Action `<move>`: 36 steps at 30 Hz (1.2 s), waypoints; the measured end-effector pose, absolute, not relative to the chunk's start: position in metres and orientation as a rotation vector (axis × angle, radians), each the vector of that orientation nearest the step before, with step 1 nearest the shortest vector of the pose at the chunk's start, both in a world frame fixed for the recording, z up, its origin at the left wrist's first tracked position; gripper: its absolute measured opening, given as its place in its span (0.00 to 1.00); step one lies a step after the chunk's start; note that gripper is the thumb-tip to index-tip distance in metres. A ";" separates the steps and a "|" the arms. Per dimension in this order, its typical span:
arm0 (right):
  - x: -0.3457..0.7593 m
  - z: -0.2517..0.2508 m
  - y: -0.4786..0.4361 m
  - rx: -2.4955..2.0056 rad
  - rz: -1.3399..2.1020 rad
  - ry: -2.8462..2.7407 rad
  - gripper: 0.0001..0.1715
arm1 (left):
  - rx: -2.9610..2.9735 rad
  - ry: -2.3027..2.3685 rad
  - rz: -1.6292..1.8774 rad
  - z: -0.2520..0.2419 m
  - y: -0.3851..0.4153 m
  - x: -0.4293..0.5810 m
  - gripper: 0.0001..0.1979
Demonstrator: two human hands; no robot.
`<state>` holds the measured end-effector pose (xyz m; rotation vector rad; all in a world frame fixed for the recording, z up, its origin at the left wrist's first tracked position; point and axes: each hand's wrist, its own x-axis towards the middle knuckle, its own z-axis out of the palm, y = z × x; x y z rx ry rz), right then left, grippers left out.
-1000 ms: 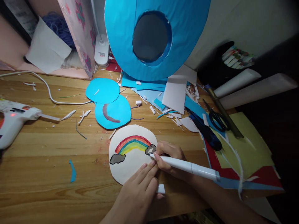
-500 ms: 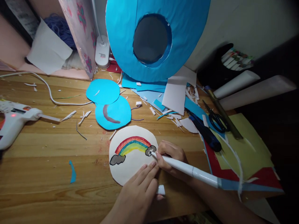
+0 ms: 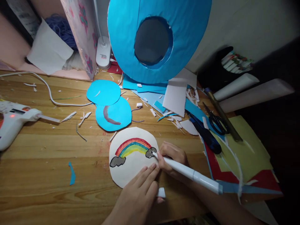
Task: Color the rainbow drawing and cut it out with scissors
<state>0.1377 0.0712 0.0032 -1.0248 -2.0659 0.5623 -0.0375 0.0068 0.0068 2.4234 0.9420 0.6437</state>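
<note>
Basically, left hand pinches cap, fingers pressing paper circle, likely for steadiness; right hand grips marker low, tip at gray cloud.

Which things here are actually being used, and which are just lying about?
In use: white marker, in the right fingers; round rainbow drawing, under the left fingers.

Apparently just lying about: glue gun; scissors; small blue strip.

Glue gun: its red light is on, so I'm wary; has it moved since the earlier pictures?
No; judged against the white cord, the glue gun lies where it did.
</note>
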 end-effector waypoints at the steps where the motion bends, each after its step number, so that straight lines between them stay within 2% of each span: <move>1: 0.138 0.003 0.071 -1.024 0.551 -2.065 0.14 | 2.424 0.941 0.640 0.007 0.007 -0.037 0.14; 25: 0.141 0.005 0.072 -1.026 0.522 -2.101 0.15 | 2.460 0.970 0.629 0.008 0.006 -0.034 0.18; 36: 0.143 0.004 0.072 -1.048 0.547 -2.108 0.15 | 2.411 0.935 0.602 0.009 0.007 -0.037 0.12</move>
